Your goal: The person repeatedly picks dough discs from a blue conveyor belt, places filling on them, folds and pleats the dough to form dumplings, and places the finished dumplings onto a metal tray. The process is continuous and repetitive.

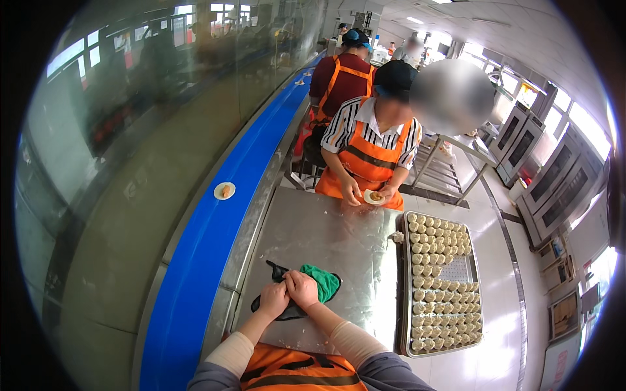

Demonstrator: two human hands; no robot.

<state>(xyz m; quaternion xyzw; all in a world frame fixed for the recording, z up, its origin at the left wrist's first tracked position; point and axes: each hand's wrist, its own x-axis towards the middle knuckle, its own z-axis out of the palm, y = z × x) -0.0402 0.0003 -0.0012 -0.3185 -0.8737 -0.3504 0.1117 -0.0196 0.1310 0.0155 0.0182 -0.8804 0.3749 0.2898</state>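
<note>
My left hand (274,299) and my right hand (301,289) are side by side, touching, with fingers curled on a bunched cloth. Green fabric (320,281) of the cloth spreads out past my right hand, with a dark edge. Black fabric (293,312) shows below and to the left of my hands. The cloth rests on a stainless steel table (323,234) in front of me. My palms and the cloth under them are hidden.
Left of the table runs a blue conveyor belt (244,168) carrying a filled dough wrapper (225,191). On the right, a metal tray (455,269) holds rows of pleated dumplings (440,283). Across the table, a co-worker (371,141) in an orange apron holds another filled wrapper (374,196).
</note>
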